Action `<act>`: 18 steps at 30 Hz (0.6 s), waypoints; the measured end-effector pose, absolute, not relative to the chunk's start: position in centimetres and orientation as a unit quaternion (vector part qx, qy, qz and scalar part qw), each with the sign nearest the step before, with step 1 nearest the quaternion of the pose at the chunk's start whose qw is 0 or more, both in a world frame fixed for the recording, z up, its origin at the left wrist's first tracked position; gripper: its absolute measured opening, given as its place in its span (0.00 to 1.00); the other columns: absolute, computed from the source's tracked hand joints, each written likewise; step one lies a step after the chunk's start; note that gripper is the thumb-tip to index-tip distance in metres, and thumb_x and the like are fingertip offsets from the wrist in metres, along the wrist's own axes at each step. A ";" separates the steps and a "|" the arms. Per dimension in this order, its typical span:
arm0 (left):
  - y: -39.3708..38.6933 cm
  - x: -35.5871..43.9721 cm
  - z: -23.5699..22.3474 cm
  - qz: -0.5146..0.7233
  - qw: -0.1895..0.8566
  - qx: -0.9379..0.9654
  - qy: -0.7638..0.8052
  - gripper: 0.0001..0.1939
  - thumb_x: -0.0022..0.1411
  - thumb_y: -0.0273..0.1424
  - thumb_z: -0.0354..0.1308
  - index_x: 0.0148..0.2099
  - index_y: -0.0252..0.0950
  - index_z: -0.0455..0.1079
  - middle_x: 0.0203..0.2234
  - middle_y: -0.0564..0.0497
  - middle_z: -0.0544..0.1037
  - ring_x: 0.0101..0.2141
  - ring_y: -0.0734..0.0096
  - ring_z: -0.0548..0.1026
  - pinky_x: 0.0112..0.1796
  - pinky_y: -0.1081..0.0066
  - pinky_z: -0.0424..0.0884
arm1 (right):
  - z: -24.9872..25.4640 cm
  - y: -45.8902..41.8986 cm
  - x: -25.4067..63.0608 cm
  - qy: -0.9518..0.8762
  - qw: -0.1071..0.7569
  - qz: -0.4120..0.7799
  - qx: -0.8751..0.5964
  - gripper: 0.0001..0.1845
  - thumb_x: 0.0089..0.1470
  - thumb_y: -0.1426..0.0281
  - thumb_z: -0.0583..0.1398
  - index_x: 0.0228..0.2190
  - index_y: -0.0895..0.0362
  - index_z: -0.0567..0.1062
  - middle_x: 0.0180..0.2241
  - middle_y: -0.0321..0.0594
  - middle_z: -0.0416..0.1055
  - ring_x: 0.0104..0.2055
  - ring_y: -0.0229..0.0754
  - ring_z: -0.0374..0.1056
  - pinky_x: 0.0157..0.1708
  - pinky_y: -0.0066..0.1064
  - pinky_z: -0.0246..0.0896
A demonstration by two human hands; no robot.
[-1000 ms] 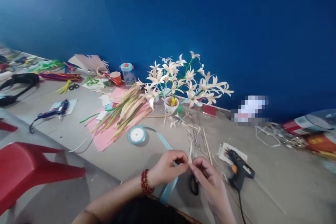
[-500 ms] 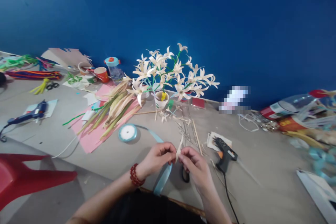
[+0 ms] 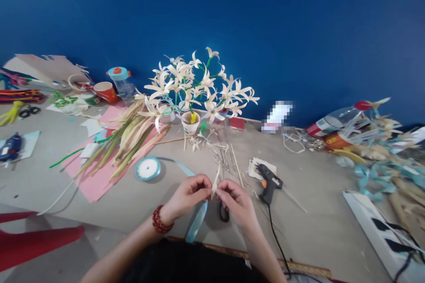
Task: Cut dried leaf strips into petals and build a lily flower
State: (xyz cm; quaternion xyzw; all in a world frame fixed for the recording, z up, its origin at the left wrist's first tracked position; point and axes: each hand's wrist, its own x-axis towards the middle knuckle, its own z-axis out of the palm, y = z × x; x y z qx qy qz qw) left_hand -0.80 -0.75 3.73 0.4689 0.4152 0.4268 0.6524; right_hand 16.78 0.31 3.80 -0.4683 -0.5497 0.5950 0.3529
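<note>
My left hand and my right hand meet over the near edge of the table, both pinching one thin pale leaf strip that sticks up between the fingertips. A red bead bracelet circles my left wrist. A light blue ribbon runs under my left hand, trailing from its spool. Scissors lie partly hidden beneath my right hand. A black glue gun rests just right of my hands.
A cup of cream leaf flowers stands at the back by the blue wall. Long dried leaves lie on pink paper. Thin sticks, a blue glue gun, cups, a plastic bottle and a red chair surround the work spot.
The view has swung to the right, so the table things shifted left in frame. Both hands stay pinched on the leaf strip with only small finger movement.
</note>
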 end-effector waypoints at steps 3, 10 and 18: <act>-0.8 -0.8 3.7 0.422 0.650 0.478 0.413 0.09 0.60 0.34 0.58 0.32 0.33 0.67 0.23 0.54 0.71 0.25 0.76 0.67 0.29 0.74 0.62 | 3.8 0.4 16.8 -0.553 0.359 0.591 -0.466 0.09 0.55 0.66 0.59 0.26 0.57 0.71 0.22 0.32 0.63 0.22 0.33 0.55 0.22 0.26 0.50; -0.9 -0.6 4.2 0.413 0.651 0.478 0.422 0.09 0.60 0.33 0.57 0.30 0.33 0.66 0.22 0.54 0.70 0.24 0.76 0.66 0.29 0.75 0.62 | 3.7 0.2 16.6 -0.553 0.363 0.587 -0.467 0.09 0.55 0.65 0.59 0.26 0.56 0.71 0.21 0.31 0.62 0.21 0.33 0.55 0.21 0.25 0.50; -0.8 -0.5 3.3 0.382 0.630 0.519 0.433 0.09 0.62 0.33 0.55 0.31 0.34 0.66 0.23 0.54 0.69 0.26 0.75 0.66 0.29 0.75 0.62 | 4.0 -0.6 17.0 -0.554 0.355 0.569 -0.493 0.11 0.56 0.63 0.58 0.26 0.57 0.70 0.21 0.31 0.61 0.20 0.33 0.56 0.19 0.24 0.51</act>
